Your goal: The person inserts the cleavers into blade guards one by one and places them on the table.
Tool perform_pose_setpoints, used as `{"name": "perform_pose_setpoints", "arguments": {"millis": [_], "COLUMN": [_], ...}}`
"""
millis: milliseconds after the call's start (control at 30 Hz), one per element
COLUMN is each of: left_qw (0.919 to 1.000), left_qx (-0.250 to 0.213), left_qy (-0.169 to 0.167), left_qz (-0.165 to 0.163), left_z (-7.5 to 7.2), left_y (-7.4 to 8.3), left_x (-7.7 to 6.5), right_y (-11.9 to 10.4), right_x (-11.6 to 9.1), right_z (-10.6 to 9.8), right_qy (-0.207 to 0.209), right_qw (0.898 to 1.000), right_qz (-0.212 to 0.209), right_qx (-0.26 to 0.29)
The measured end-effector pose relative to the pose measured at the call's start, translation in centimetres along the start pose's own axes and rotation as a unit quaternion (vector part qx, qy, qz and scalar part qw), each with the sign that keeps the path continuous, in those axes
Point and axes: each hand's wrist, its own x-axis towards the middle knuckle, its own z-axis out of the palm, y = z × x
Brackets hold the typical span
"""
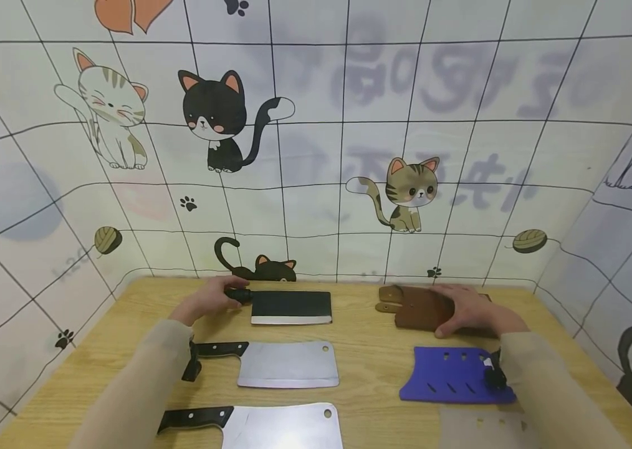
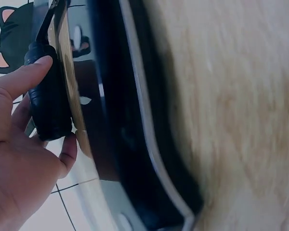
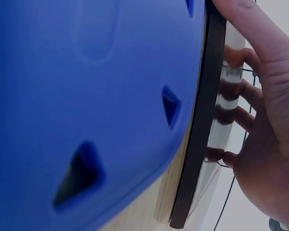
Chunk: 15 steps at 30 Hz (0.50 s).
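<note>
My left hand grips the black handle of the cleaver with the dark blade, thumb along the handle. This cleaver lies at the back of the table with its pale cutting edge toward me. My right hand spans a brown leather cleaver sheath, thumb at the near edge and fingers at the far edge. The sheath's straps point left. In the right wrist view, the sheath shows as a dark edge beside the fingers. The palm covers part of it in the head view.
A silver cleaver and a larger one lie nearer me, black handles left. At right are a blue slotted blade guard and a pale one, partly under my right forearm. A cat-print cloth hangs behind the wooden table.
</note>
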Motion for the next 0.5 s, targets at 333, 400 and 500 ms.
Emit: {"name": "perform_pose_setpoints", "arguments": {"millis": [333, 400, 500], "left_qw": [0.9991, 0.9994, 0.9997], "left_qx": [-0.029, -0.026, -0.022], "left_qy": [0.012, 0.013, 0.01], "left_qz": [-0.027, -0.018, 0.002], "left_z": [0.4, 0.4, 0.5], "left_y": [-0.9, -1.2, -1.4], "left_x": [0.4, 0.4, 0.2], "right_y": [0.8, 0.8, 0.7], "right_x": [-0.7, -0.7, -0.6], "right_z": [-0.3, -0.3, -0.3], "right_qy": [-0.007, -0.003, 0.002], "right_qw": [0.996, 0.996, 0.997], "right_qz": [-0.058, -0.062, -0.053], "right_qx": [0.065, 0.064, 0.053]}}
